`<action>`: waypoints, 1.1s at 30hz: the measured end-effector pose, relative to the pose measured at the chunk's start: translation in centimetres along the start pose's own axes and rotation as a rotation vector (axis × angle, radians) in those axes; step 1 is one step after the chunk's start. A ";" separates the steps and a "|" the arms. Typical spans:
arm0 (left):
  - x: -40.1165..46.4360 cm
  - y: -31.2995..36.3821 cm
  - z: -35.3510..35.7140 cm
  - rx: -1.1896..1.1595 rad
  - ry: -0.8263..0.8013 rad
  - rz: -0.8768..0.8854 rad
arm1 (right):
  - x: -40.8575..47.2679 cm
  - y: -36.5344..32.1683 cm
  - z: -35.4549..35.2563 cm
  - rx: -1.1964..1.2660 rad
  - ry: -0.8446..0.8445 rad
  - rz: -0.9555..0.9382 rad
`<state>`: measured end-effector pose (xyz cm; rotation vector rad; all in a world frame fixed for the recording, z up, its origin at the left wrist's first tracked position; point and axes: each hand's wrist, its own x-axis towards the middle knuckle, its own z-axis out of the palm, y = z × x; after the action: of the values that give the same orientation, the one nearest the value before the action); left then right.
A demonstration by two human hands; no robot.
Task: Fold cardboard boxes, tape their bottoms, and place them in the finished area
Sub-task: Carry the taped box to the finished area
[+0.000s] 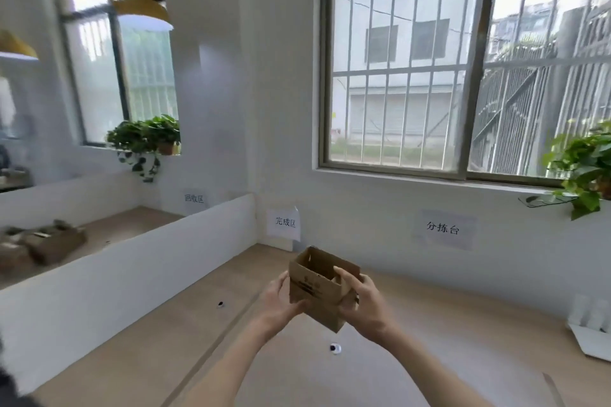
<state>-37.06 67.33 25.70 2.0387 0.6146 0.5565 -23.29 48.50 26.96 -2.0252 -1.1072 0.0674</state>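
Small cardboard box (319, 287) held up in the air above the wooden worktop (429, 357), tilted, open top facing up and away. Left hand (281, 299) against the printed left wall, fingers (283, 277) curled along that side, thumb underneath near the lower edge. Right hand (363, 302) clasping the right wall, thumb (342, 274) hooked over the rim into the opening, remaining fingers wrapped round the outside. Box squeezed between both palms, clear of the surface.

Below, two small dark-and-white round objects (335, 348) lying on the worktop, too small to identify. White divider wall (139, 261) to the left, beyond it a second wooden bay with a heap of brown cardboard (43, 243). Paper labels on the white wall: one above the far bay (194, 198), one at the corner (285, 222), one under the window (443, 229). Barred window (429, 69) ahead, potted plants on the left sill (145, 137) and at the right (585, 168). Hanging lamps (142, 8) overhead.

Underside of the box hidden; tape there not discernible. White object (591, 337) at the right edge cut off. Left side of the view blurred.
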 end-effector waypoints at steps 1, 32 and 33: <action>0.3 -1.6 -2.4 0.061 0.011 -0.023 | 0.9 -1.2 1.8 -0.008 -0.014 -0.013; 28.2 -34.4 -39.2 0.755 0.029 -0.255 | 39.8 -8.3 42.5 -0.044 -0.280 -0.029; 29.4 -35.0 -39.2 0.763 0.011 -0.245 | 40.7 -7.8 43.1 -0.048 -0.279 -0.015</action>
<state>-44.96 126.68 19.01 2.5996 1.1980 0.1900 -20.80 107.20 15.95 -2.0939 -1.3063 0.3277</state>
